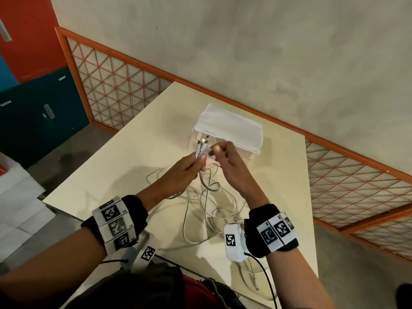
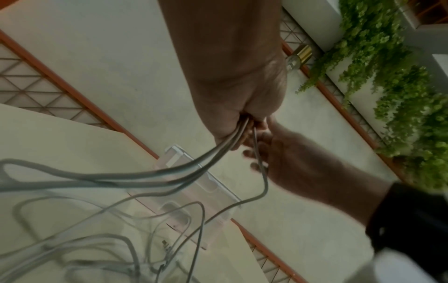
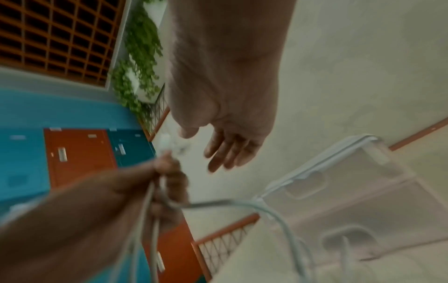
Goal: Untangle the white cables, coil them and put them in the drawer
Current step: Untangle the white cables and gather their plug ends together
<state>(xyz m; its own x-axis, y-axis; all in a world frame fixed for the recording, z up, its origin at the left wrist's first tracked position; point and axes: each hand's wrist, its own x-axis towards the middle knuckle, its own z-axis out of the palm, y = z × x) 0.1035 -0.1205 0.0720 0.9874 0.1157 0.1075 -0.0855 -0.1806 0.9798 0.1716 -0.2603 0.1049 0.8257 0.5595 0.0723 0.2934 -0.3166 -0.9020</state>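
Several white cables (image 1: 207, 208) lie tangled on the cream table (image 1: 133, 152). My left hand (image 1: 194, 166) grips a bunch of their ends, with the plugs (image 1: 201, 144) sticking up above the fist. In the left wrist view the strands (image 2: 184, 172) run from my left hand (image 2: 237, 107) down to the tangle. My right hand (image 1: 225, 157) hovers just right of the plugs. In the right wrist view my right hand (image 3: 227, 151) has relaxed fingers and holds nothing. Behind both hands stands a translucent drawer unit (image 1: 252, 152), its drawers closed, with a white cloth (image 1: 227, 128) on top.
An orange-framed lattice railing (image 1: 116, 85) runs behind the table in front of a grey wall. Blue and orange lockers (image 1: 40, 108) stand at the left, with white boxes (image 1: 17, 197) on the floor. One cable end (image 1: 256, 284) hangs over the table's near edge. Green plants (image 2: 400, 95) hang nearby.
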